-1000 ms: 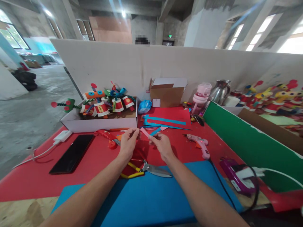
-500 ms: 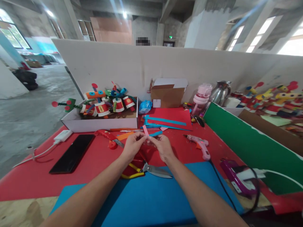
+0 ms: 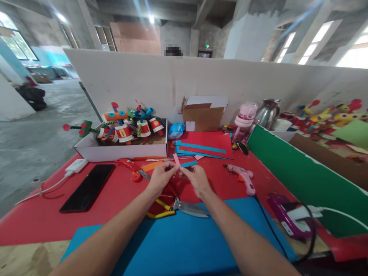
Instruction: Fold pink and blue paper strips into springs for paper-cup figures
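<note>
A small pink paper strip [image 3: 176, 159] stands up between my fingertips, above the red table covering. My left hand [image 3: 162, 177] pinches it from the left, and my right hand [image 3: 196, 178] pinches it from the right, the fingertips nearly meeting. Just behind my hands lies a short blue strip [image 3: 189, 163]. Yellow-handled scissors [image 3: 184, 207] rest with open blades below my hands, on the edge of a blue sheet [image 3: 172, 245]. An orange paper piece [image 3: 151, 166] lies left of my left hand.
A white box [image 3: 123, 152] of paper-cup figures stands at the back left, near a black phone [image 3: 87, 188]. A pink glue gun [image 3: 243, 177] lies on the right, before a green-sided box [image 3: 299, 172]. A purple power strip [image 3: 289, 216] is at the right front.
My hands and the pink strip have barely moved. At the far right, a light green sheet now appears higher, over the yellow and red figures.
</note>
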`<state>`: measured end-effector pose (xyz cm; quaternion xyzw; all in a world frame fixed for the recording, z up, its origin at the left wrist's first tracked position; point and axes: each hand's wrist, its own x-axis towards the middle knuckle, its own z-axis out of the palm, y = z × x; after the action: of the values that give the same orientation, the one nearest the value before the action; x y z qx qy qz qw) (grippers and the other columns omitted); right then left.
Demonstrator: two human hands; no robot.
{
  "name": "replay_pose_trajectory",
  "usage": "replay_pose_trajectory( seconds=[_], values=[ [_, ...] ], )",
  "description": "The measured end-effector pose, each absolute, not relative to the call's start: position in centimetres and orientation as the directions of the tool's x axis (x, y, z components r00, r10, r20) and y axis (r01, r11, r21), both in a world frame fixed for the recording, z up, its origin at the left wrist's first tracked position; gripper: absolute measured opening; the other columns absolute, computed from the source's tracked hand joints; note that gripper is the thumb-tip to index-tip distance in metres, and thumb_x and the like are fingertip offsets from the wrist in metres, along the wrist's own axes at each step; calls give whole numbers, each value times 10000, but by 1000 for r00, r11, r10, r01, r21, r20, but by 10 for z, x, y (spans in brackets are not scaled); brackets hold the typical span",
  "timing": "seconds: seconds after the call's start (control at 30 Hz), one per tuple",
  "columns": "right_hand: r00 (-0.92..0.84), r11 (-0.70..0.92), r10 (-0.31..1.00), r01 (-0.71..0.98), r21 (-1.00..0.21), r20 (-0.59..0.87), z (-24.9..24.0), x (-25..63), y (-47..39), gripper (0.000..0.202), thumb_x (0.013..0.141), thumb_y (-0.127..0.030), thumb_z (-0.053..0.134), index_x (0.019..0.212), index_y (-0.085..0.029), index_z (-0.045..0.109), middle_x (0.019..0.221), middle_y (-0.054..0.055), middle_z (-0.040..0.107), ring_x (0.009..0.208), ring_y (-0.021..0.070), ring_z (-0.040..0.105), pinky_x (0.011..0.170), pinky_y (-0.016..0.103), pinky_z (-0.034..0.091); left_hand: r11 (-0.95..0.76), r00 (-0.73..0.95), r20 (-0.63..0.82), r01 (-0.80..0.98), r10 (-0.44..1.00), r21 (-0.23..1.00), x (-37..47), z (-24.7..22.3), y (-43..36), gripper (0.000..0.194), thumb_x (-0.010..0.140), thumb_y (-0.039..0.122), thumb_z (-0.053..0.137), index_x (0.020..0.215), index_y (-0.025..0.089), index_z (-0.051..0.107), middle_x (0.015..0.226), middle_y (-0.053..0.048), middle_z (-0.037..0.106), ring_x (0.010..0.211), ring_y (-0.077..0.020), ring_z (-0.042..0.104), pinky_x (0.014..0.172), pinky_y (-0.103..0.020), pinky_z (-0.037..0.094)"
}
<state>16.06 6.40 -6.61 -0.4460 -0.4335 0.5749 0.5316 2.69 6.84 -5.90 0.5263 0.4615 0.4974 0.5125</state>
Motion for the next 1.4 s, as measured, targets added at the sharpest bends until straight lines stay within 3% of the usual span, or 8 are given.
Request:
replay_pose_trajectory(
  seconds=[0.1,0.53,0.77,1.0,1.17,1.4],
  values=[
    [-44,-43,998,-165,-985,-36,-70,161,66,198,597,-350,739,646,-163,694,582,14,668,548,144,599,606,279,493,-77,63,78,-14,995,997,26,-58,69,256,640,398,712,696,162,630,608,4,617,556,-118,528,560,-232,409],
    [-75,-135,990,-264,-955,-120,-66,160,63,371,491,-419,827,674,-148,651,586,16,673,549,133,632,619,285,536,-172,-23,173,56,985,984,26,-55,69,85,630,269,678,625,186,661,635,1,663,632,-150,575,638,-251,445],
    [-151,-172,979,-239,-956,-139,-60,160,62,374,484,-402,836,687,-138,666,584,11,673,546,130,634,623,277,539,-108,36,105,84,994,991,23,-57,70,213,671,369,660,616,165,632,581,6,617,579,-131,530,600,-244,411],
    [20,-188,977,-376,-907,-211,-65,160,66,334,452,-351,845,628,-155,641,590,0,672,548,122,622,626,270,528,-103,15,103,-8,995,995,24,-58,72,241,669,389,681,716,157,635,620,13,603,561,-106,511,575,-230,424],
    [-15,-136,990,-409,-902,-142,-67,158,66,308,471,-376,830,620,-157,672,582,8,668,562,137,617,682,310,528,-52,108,56,-40,993,998,27,-58,69,271,663,400,703,759,152,650,657,-11,640,595,-124,551,598,-245,435],
    [-59,-73,997,-366,-928,-55,-63,157,62,222,534,-344,798,633,-181,685,602,-2,673,594,147,617,697,309,518,-39,58,45,-103,997,994,27,-60,69,259,634,390,727,659,146,645,608,-12,638,563,-109,530,588,-236,408]
  ],
)
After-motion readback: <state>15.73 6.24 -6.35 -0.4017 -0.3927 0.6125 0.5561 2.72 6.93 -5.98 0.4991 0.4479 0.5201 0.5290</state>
